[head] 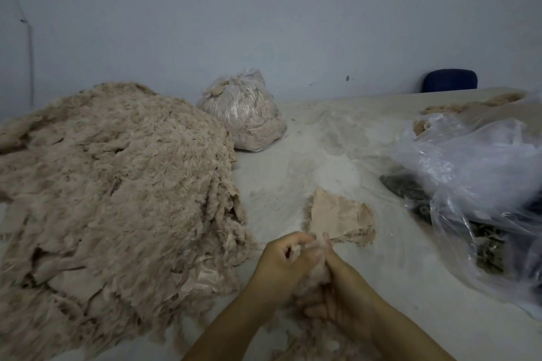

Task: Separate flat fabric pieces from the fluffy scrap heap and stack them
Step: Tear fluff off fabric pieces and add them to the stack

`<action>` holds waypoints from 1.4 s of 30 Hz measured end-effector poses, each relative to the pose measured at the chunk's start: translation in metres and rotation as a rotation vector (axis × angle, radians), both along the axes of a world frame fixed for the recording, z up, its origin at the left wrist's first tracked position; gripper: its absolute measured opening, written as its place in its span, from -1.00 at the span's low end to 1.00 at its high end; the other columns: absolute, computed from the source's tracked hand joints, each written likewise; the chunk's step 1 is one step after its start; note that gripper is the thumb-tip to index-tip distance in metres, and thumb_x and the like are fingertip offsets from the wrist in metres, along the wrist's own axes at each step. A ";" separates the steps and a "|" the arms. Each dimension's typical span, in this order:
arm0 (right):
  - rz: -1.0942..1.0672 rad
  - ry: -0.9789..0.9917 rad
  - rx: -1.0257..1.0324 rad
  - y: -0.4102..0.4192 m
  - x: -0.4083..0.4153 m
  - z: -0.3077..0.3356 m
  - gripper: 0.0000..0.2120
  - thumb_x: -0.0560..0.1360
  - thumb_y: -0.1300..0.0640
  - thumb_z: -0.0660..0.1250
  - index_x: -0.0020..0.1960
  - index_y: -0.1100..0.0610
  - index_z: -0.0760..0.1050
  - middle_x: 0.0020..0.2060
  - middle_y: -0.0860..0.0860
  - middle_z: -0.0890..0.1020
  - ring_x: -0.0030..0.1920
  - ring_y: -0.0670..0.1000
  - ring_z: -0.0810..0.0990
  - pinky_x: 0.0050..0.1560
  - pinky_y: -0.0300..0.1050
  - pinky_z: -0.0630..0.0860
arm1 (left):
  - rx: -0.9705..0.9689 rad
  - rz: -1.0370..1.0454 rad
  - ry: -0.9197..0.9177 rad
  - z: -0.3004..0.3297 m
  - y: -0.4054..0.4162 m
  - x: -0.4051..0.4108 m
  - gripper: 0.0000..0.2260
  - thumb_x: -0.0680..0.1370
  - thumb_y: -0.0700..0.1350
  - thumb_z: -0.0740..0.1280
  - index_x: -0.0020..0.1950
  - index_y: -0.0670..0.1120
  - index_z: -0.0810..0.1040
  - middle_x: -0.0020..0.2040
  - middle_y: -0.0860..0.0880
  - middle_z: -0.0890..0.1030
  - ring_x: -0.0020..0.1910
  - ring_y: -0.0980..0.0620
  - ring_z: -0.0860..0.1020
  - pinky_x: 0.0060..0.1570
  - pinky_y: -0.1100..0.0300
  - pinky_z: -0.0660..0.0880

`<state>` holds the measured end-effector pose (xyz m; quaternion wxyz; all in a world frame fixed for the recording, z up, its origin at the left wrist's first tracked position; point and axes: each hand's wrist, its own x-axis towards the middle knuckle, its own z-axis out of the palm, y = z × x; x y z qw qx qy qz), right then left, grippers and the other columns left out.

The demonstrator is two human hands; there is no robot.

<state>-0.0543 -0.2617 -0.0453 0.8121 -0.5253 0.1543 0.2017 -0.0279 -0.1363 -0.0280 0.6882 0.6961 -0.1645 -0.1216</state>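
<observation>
Between scrap heap [117,184] and flat pieces [340,215], left hand [281,261], right hand [337,287], each grip pinching fluff [318,271]

Two bare forearms and hands [296,267], no sleeves or gloves visible.

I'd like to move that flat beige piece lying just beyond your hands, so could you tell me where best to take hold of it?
Probably pinch the flat fabric piece at its far-right corner, coming from the right. That corner looks curled up off the table, so fingers could slip under it. Its near edge lies against the hands and fluffy scrap.
</observation>
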 end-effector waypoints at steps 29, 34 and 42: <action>-0.462 -0.313 -0.085 0.001 0.008 -0.004 -0.78 0.60 0.14 0.21 -0.13 0.23 0.55 -0.33 0.05 0.64 -0.38 -0.05 0.61 -0.40 -0.20 0.56 | -0.245 0.421 0.254 -0.009 0.003 0.020 -0.77 0.57 -0.01 0.29 -0.17 -0.14 0.55 -0.26 -0.18 0.59 -0.31 -0.12 0.56 -0.25 0.08 0.46; -0.337 -0.296 -0.167 0.000 0.013 -0.003 -0.66 0.58 -0.02 0.25 -0.15 0.24 0.59 -0.33 0.13 0.63 -0.37 0.04 0.61 -0.41 -0.14 0.51 | -0.119 0.396 0.139 -0.012 0.002 0.025 -0.79 0.56 -0.03 0.30 -0.20 -0.10 0.57 -0.30 -0.11 0.58 -0.33 -0.03 0.55 -0.31 0.13 0.48; -0.647 -0.443 -0.550 -0.038 0.057 -0.002 -0.62 0.55 0.07 0.32 -0.42 0.06 0.38 -0.54 -0.06 0.36 -0.46 -0.06 0.30 -0.34 -0.15 0.26 | -0.003 0.490 -0.008 -0.003 -0.035 0.079 -0.83 0.54 -0.08 0.35 -0.06 -0.05 0.36 -0.10 -0.10 0.54 -0.14 -0.05 0.52 -0.11 0.09 0.47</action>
